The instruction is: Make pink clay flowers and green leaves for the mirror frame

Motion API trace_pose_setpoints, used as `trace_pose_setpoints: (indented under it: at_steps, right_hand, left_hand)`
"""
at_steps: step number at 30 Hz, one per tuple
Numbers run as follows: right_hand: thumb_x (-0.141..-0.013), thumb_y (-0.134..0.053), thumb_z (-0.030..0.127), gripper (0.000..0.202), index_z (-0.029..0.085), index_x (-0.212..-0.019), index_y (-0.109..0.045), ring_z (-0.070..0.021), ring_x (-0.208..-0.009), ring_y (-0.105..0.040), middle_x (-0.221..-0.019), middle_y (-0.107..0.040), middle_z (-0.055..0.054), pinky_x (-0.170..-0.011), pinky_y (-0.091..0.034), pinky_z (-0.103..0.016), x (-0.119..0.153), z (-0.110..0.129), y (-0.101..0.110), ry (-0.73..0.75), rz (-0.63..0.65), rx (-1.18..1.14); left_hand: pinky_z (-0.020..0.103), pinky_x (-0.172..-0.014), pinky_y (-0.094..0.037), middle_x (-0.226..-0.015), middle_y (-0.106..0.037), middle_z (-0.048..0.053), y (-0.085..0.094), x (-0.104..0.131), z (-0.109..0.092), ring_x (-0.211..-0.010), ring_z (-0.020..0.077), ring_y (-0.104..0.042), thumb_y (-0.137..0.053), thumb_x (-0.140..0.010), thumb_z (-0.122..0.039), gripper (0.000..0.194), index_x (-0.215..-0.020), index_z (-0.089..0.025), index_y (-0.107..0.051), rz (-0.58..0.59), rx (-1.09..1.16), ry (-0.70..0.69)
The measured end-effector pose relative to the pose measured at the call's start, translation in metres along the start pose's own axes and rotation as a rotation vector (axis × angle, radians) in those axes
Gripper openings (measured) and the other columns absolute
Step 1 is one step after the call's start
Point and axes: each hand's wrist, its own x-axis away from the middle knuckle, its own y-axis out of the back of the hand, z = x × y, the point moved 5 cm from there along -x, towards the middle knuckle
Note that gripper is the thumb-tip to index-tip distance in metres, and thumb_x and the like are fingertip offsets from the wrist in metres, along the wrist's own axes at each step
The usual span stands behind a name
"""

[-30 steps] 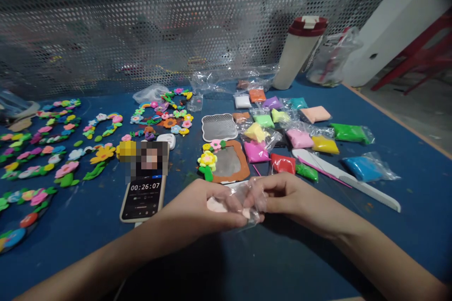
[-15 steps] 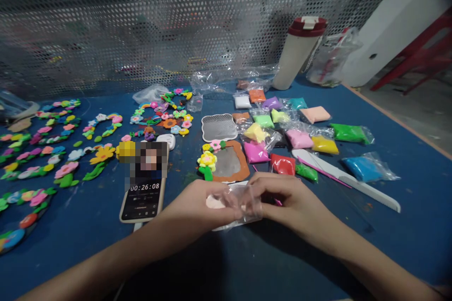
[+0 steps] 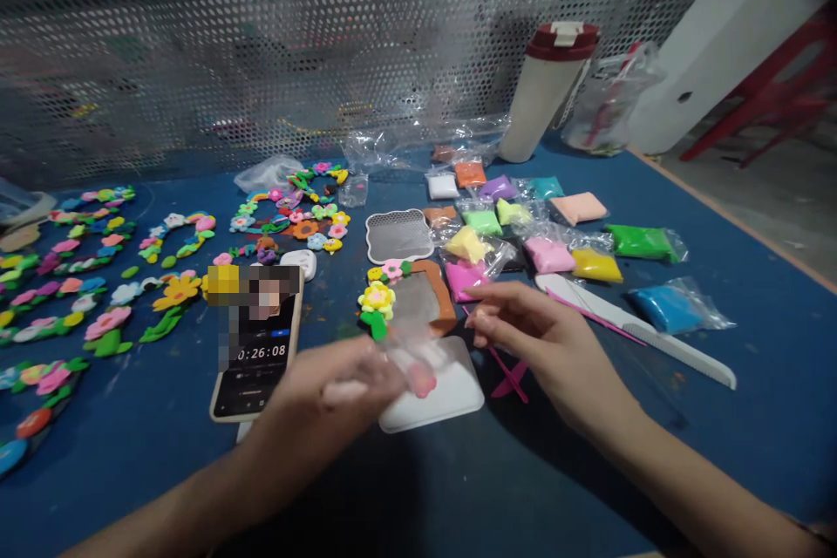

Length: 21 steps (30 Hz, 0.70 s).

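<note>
My left hand [image 3: 350, 392] is closed and blurred by motion, with a clear plastic packet [image 3: 415, 357] at its fingers, over the left part of a white board [image 3: 451, 392]. A small pink-red flower piece [image 3: 422, 381] shows on or above that board. My right hand [image 3: 523, 331] has its thumb and fingertips pinched together; what they hold, if anything, is too small to name. Below it lie pink tools [image 3: 510, 379]. Just beyond the board is a mirror with a brown clay frame [image 3: 445, 296], decorated with a yellow flower [image 3: 377, 300] and green leaves.
Several clay packets, a white comb [image 3: 680, 349] and a blue packet [image 3: 667, 305] lie to the right. A phone [image 3: 255, 375] and several flower-decorated frames are at the left. A tumbler [image 3: 546, 96] stands at the back, beside a plastic bag [image 3: 611, 105].
My hands have moved apart. The left went leftward with the clear packet, and the right let go of it. The white board and pink tools are now more visible.
</note>
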Motion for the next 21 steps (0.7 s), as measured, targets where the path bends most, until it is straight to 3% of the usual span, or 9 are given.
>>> trace_pose_setpoints:
  at_steps: [3,6,9,12,17,21]
  right_hand:
    - [-0.08,-0.061,0.025,0.008,0.021,-0.078,-0.067,-0.0084,-0.064,-0.055,-0.067,-0.061,0.003,-0.059,-0.042,-0.019,-0.001,-0.003,-0.007,-0.052,0.076,0.125]
    - [-0.074,-0.066,0.023,0.006,0.019,-0.07,-0.064,-0.0082,-0.06,-0.054,-0.065,-0.062,0.003,-0.053,-0.04,-0.018,0.0,-0.007,-0.015,-0.114,0.143,0.119]
    - [-0.071,-0.069,0.022,0.009,0.019,-0.068,-0.061,-0.0091,-0.062,-0.058,-0.066,-0.064,0.003,-0.054,-0.043,-0.018,0.001,-0.009,-0.024,-0.149,0.194,0.064]
    - [-0.079,-0.062,0.023,0.007,0.018,-0.074,-0.063,-0.0111,-0.068,-0.063,-0.073,-0.068,-0.001,-0.062,-0.048,-0.021,0.002,-0.011,-0.031,-0.193,0.229,-0.003]
    - [-0.078,-0.062,0.02,0.009,0.018,-0.069,-0.061,-0.0077,-0.057,-0.058,-0.064,-0.065,0.002,-0.052,-0.043,-0.017,0.003,-0.011,-0.032,-0.171,0.196,0.04]
    - [-0.082,-0.058,0.022,0.006,0.019,-0.08,-0.063,-0.0098,-0.073,-0.062,-0.076,-0.068,0.0,-0.066,-0.047,-0.019,0.003,-0.012,-0.035,-0.15,0.222,0.05]
  left_hand:
    - [0.018,-0.056,-0.04,-0.068,-0.061,0.0,-0.025,0.021,-0.002,-0.06,0.0104,-0.054,-0.049,-0.085,-0.021,0.015,-0.074,-0.018,-0.059,0.237,-0.147,-0.328]
    - [0.018,-0.058,-0.04,-0.069,-0.06,0.0,-0.037,0.033,0.001,-0.064,0.0108,-0.055,-0.047,-0.089,-0.023,0.013,-0.081,-0.02,-0.057,0.334,-0.239,-0.467]
    - [0.019,-0.06,-0.041,-0.07,-0.061,0.0,-0.039,0.034,0.005,-0.067,0.0118,-0.055,-0.043,-0.091,-0.026,0.015,-0.082,-0.02,-0.054,0.36,-0.3,-0.519]
    - [0.02,-0.058,-0.04,-0.07,-0.06,-0.001,-0.038,0.032,0.01,-0.066,0.0124,-0.055,-0.042,-0.091,-0.024,0.013,-0.083,-0.02,-0.052,0.367,-0.329,-0.557]
    - [0.021,-0.054,-0.039,-0.069,-0.06,-0.002,-0.039,0.03,0.013,-0.063,0.0123,-0.054,-0.045,-0.088,-0.022,0.005,-0.085,-0.02,-0.05,0.379,-0.302,-0.621]
    - [0.021,-0.058,-0.04,-0.071,-0.06,-0.001,-0.038,0.03,0.015,-0.066,0.0126,-0.055,-0.046,-0.086,-0.017,0.006,-0.086,-0.021,-0.05,0.367,-0.298,-0.553]
